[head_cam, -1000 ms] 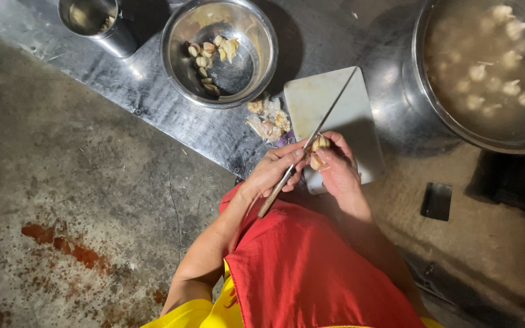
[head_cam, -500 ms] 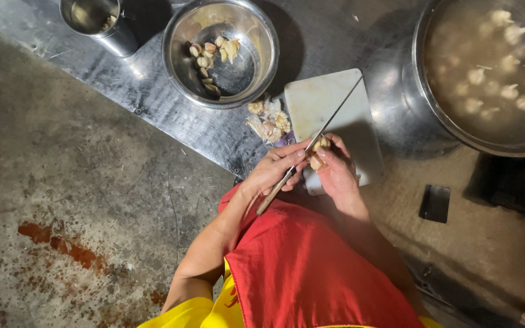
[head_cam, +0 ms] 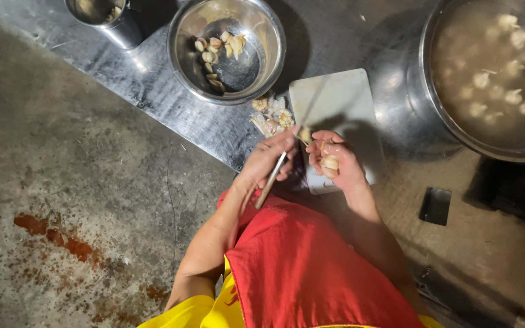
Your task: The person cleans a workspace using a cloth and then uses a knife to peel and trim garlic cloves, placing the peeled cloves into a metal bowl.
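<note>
My left hand (head_cam: 270, 159) grips a knife (head_cam: 273, 177) by its wooden handle. The blade slants up over the white cutting board (head_cam: 341, 97) and is blurred. My right hand (head_cam: 333, 163) is closed around a few garlic cloves (head_cam: 329, 163), and the two hands nearly touch above the board's near edge. A small heap of garlic pieces and skins (head_cam: 271, 115) lies on the steel counter (head_cam: 153, 79) to the left of the board.
A steel bowl (head_cam: 268, 36) with peeled garlic cloves stands behind the heap. A large pot (head_cam: 423, 67) of cloudy liquid with floating pieces is at the right, a metal cup (head_cam: 120, 27) at the far left. A dark flat object (head_cam: 435, 205) lies on the stained concrete floor.
The knife blade was sharp against the board and is now blurred by motion. Both hands stay close together over the board's near edge.
</note>
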